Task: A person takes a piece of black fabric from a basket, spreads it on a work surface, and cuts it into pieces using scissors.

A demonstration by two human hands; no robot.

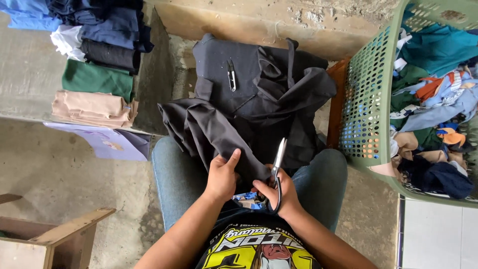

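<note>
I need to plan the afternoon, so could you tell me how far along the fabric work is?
Done, it seems: folded garments stacked on the ledge at the left. In hand: the left hand pinches dark fabric on the lap while the right hand holds scissors. Left, probably: the green basket full of mixed cloth pieces.

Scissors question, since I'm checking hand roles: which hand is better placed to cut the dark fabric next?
The right hand, probably: it already holds the scissors, blades pointing up beside the dark fabric. The left hand pinches the cloth.
</note>
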